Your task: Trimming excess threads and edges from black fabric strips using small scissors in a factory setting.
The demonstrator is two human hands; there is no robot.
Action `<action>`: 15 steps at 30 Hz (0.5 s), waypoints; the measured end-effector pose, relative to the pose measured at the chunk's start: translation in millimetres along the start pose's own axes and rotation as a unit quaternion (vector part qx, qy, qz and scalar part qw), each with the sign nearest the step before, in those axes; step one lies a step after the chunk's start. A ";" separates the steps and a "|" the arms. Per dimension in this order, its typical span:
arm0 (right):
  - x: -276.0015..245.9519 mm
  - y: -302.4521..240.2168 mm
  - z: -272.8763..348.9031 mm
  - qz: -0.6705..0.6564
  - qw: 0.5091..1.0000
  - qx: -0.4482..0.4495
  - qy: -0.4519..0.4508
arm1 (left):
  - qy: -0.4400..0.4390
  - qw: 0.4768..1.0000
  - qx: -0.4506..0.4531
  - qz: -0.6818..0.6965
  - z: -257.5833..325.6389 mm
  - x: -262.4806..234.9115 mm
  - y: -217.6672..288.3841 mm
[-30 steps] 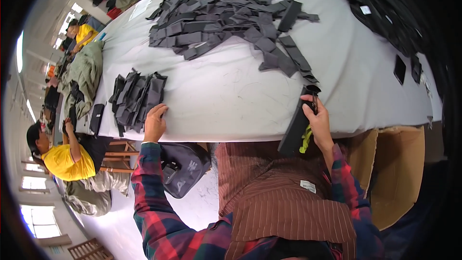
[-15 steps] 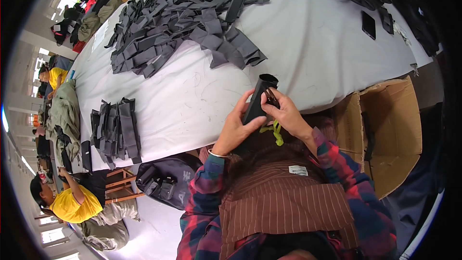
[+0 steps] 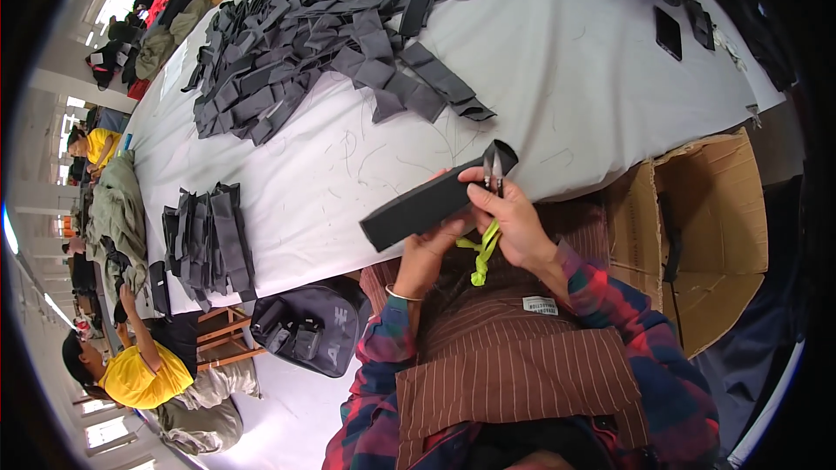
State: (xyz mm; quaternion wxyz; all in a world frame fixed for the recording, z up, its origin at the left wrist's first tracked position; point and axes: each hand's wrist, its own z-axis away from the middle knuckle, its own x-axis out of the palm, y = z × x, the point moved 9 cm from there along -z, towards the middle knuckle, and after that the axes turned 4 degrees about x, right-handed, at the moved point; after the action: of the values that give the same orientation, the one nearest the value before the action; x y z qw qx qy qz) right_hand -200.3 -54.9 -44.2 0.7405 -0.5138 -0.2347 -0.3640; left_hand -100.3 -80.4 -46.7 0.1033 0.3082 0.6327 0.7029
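Note:
My left hand (image 3: 425, 254) grips a dark fabric piece (image 3: 414, 209), folded into a flat tube with an open, rounded end at the upper right. Its fingers are partly hidden behind the fabric. My right hand (image 3: 522, 224) is closed around small thread snips (image 3: 493, 176), with their blades pointing up beside the tube's open end. A yellow-green strip of cloth (image 3: 481, 265) hangs from the snips below my right hand. Its fingertips are close to the fabric piece; whether they also pinch it I cannot tell.
On the white-covered table (image 3: 296, 174) lie a big loose pile of dark grey fabric pieces (image 3: 287, 61) and a neater stack (image 3: 209, 239). A phone (image 3: 668, 33) rests far right. Below stand a dark bag (image 3: 335, 318) and a cardboard box (image 3: 710, 226). A co-worker (image 3: 144, 374) works at left.
The fabric piece has swung from nearly upright to lying slantwise, its closed end now toward the lower left. The snips' blades now point up at its open end.

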 end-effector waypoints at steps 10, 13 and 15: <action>22.3 10.6 36.3 0.348 0.932 0.065 -0.082 | 0.099 0.991 0.049 0.073 -7.4 -12.6 22.2; 30.3 -22.4 48.3 0.405 0.908 -0.062 -0.090 | 0.113 0.985 0.053 0.121 -5.4 -18.3 24.7; 43.2 -63.4 53.2 0.493 0.856 -0.148 -0.053 | 0.133 0.983 0.045 0.116 -2.7 -21.4 23.6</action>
State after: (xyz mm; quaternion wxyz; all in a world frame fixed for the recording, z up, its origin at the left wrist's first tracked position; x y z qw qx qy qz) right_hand -221.4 -31.4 43.7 0.7250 -0.6840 0.0669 0.0455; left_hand -79.2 -98.3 -30.7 -0.0780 0.2876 0.6319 0.7155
